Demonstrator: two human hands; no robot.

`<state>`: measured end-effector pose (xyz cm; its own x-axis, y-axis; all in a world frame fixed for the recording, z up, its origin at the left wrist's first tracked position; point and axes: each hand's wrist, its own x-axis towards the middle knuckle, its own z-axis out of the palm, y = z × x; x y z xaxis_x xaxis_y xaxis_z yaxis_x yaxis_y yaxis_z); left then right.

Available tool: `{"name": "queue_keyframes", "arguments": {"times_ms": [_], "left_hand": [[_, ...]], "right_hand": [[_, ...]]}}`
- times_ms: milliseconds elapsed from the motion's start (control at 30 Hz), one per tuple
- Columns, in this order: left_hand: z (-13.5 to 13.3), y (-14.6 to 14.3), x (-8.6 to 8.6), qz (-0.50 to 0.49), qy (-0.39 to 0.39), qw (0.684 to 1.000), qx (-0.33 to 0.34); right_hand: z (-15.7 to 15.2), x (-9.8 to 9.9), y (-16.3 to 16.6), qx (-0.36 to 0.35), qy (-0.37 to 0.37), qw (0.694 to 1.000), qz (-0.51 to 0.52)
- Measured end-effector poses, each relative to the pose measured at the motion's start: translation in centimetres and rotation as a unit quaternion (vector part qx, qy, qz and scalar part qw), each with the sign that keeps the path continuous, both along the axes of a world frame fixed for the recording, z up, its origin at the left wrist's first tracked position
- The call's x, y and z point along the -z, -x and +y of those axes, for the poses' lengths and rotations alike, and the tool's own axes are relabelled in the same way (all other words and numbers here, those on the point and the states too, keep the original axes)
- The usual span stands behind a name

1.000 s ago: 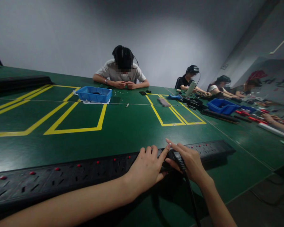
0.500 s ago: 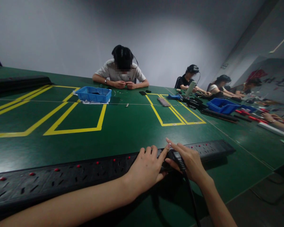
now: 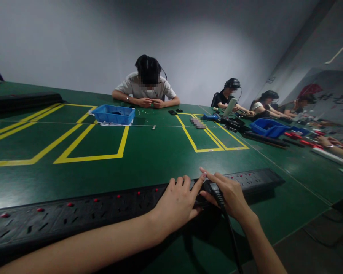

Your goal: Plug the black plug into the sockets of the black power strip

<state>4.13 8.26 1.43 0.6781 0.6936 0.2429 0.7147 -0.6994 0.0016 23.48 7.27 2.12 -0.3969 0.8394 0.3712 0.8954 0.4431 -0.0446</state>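
Note:
A long black power strip point(image 3: 107, 208) with red buttons and rows of sockets lies across the table before me. My left hand point(image 3: 177, 201) is closed over its middle, fingers on the far edge and thumb on the near side. Beside it, my right hand point(image 3: 230, 192) grips a black plug point(image 3: 212, 188) against the strip's top. The plug's prongs are hidden, so how deep it sits cannot be seen. From the plug, a black cord point(image 3: 231, 236) hangs down over the near side. My two index fingertips meet just above the plug.
Yellow tape point(image 3: 88, 158) marks the green table point(image 3: 151, 152). A blue bin point(image 3: 112, 114) stands beyond the strip, and another black strip point(image 3: 23, 101) lies far left. Across the table sits a person point(image 3: 148, 83). More blue bins point(image 3: 268, 127), red parts and co-workers are at right.

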Motion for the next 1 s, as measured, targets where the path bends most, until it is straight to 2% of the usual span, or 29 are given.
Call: {"name": "queue_keyframes", "arguments": {"times_ms": [1000], "left_hand": [[0.00,-0.08,-0.08,-0.003,-0.001,1.000,-0.002]], "right_hand": [[-0.07,-0.07,0.13,0.002,0.013,1.000,-0.007]]}}
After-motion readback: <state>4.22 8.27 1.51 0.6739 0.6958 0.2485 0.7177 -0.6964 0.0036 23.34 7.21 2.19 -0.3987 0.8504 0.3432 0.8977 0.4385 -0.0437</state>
